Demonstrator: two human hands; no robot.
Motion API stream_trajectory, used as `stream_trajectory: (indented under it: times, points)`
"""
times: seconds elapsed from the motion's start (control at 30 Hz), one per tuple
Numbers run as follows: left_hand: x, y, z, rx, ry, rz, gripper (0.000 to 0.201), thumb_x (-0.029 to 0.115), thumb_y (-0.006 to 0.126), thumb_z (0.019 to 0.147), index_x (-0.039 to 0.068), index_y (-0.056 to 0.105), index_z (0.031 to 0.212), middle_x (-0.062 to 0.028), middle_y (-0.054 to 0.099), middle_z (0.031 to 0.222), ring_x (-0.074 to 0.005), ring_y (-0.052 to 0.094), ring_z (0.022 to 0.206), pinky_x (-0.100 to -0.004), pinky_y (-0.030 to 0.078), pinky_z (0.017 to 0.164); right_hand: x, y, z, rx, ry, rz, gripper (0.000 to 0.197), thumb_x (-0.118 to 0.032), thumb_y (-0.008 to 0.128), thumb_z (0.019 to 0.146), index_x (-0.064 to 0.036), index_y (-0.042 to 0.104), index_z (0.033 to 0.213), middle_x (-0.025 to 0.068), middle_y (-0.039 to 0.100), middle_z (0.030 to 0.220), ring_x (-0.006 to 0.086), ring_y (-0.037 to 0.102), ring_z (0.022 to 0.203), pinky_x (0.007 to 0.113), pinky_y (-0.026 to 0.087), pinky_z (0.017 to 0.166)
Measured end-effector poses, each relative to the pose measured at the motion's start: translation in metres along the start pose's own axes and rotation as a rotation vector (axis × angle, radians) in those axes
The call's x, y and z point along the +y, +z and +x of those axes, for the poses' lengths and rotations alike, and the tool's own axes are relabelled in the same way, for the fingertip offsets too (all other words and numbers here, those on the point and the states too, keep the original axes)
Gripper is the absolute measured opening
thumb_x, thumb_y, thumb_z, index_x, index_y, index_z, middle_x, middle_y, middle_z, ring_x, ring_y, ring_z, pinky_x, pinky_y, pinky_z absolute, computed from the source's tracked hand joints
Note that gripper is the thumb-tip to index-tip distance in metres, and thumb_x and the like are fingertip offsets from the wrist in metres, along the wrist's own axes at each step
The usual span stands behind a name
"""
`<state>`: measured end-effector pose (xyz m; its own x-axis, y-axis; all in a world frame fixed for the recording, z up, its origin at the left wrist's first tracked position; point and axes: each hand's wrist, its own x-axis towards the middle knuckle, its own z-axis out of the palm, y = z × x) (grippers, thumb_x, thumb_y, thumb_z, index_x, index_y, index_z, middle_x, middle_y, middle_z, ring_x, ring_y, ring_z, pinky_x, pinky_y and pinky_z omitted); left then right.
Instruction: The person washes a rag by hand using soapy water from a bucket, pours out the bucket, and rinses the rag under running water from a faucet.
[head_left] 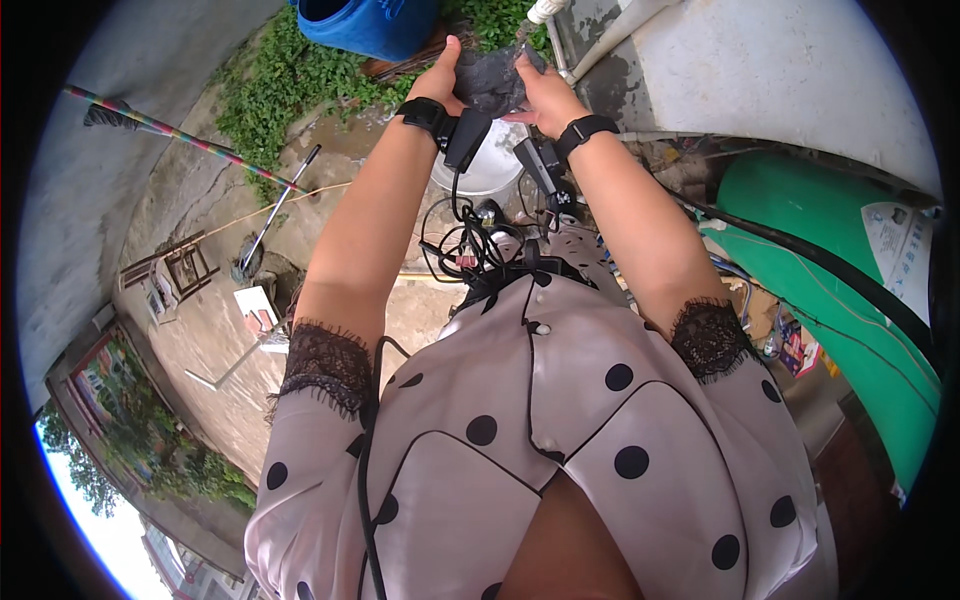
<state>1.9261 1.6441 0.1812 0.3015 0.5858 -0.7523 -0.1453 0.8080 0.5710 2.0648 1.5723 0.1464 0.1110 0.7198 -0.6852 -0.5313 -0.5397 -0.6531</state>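
Dark grey cloth [490,85] is held in the air, appearing above the far rim of the white basin [485,174]. Left hand [440,83] is clamped on its left end, right hand [548,97] on its right; the hands stand apart. Both grips should preferably stay even, cloth over the basin. Long axis runs roughly left to right; being bunched, it shows no definite front.

Pale dotted top [500,365] with lace-trimmed sleeves [315,445]
Large black dots, dark piping [529,375] and pearly buttons [542,328]; fringed black lace cuffs [325,370] (rather dressy). Each wrist wears a black strap [586,131] and an angular black box [467,138]; thin black cables [465,240] loop near the waist.
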Motion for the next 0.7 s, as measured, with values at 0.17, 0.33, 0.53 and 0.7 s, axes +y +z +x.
stream_trajectory:
  times: [0.17,0.33,0.53,0.7]
  points:
    - [0.006,-0.006,-0.013,0.025,-0.002,-0.027,0.062,0.046,0.057,0.082,0.013,0.034,0.129,-0.0127,0.038,0.132,-0.0357,0.040,0.117,-0.0617,0.039,0.086,-0.009,0.007,-0.013,-0.178,0.001,0.321,0.053,-0.038,0.051,0.089,-0.0085,0.027,0.126,0.0129,0.049,0.117,0.0346,0.052,0.104,0.057,0.046,0.080]
    - [0.003,-0.017,-0.009,0.087,0.067,0.054,0.060,0.037,0.063,0.081,0.013,0.034,0.128,-0.0121,0.033,0.134,-0.0387,0.039,0.116,-0.0591,0.044,0.084,-0.012,0.024,-0.033,-0.235,-0.064,0.271,0.044,-0.030,0.055,0.088,-0.0057,0.039,0.122,0.0114,0.047,0.122,0.0267,0.046,0.112,0.051,0.044,0.086]
    - [0.001,-0.019,-0.009,-0.244,-0.021,0.027,0.049,0.033,0.062,0.082,0.013,0.040,0.121,-0.0088,0.038,0.129,-0.0341,0.046,0.111,-0.0505,0.051,0.078,-0.005,0.030,-0.034,-0.190,-0.243,0.150,0.031,-0.026,0.054,0.088,-0.0052,0.052,0.110,0.0063,0.059,0.105,0.0199,0.057,0.096,0.040,0.045,0.082]
    - [-0.004,-0.025,-0.013,-0.170,-0.018,0.003,0.043,0.030,0.058,0.085,0.009,0.041,0.119,-0.0098,0.048,0.116,-0.0287,0.052,0.100,-0.0471,0.052,0.077,-0.020,0.025,-0.036,-0.256,-0.189,0.231,0.029,-0.024,0.053,0.089,-0.0035,0.053,0.109,0.0071,0.059,0.105,0.0188,0.057,0.096,0.040,0.045,0.083]
